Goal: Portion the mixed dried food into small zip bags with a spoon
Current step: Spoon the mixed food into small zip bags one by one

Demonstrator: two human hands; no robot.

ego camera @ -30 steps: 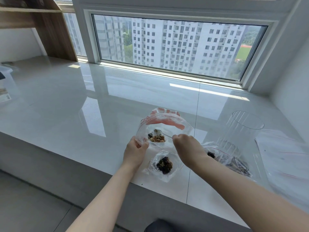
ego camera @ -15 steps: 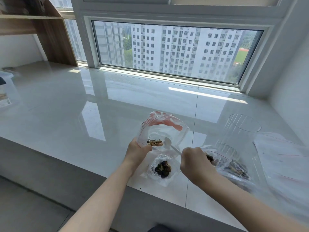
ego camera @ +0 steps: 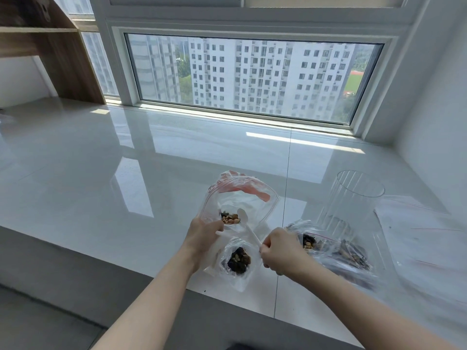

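**Hand pose and spoon position during portioning**

Left hand point(ego camera: 203, 232): forearm enters from the lower left and rises toward the centre. The fingers and thumb are curled on the near left edge of the open bag point(ego camera: 240, 200), holding it up off the counter point(ego camera: 101, 173) with its mouth facing the person.

Right hand point(ego camera: 279, 250): forearm enters from the lower right. The hand is clenched as a fist round the handle end of the spoon point(ego camera: 246, 224), knuckles up.

Spoon: white, plastic in look. Its long axis runs diagonally from the right fist up and to the left. The bowl points away from the person and lies inside the mouth of the open bag, just right of the food point(ego camera: 230, 219) there. Whether the bowl carries food cannot be told.

Open bag: clear, with a red strip along the far rim. It holds a small heap of tan and dark pieces, beside the left thumb.

Filled bag point(ego camera: 238, 260): a small clear bag lies on the counter between the two wrists, below the open bag, with a dark lump of dried pieces inside.

Right of the right hand lies the supply bag point(ego camera: 336, 251), clear with a red line, holding dark and tan pieces. Beyond it stands a ribbed clear cup point(ego camera: 353, 198).
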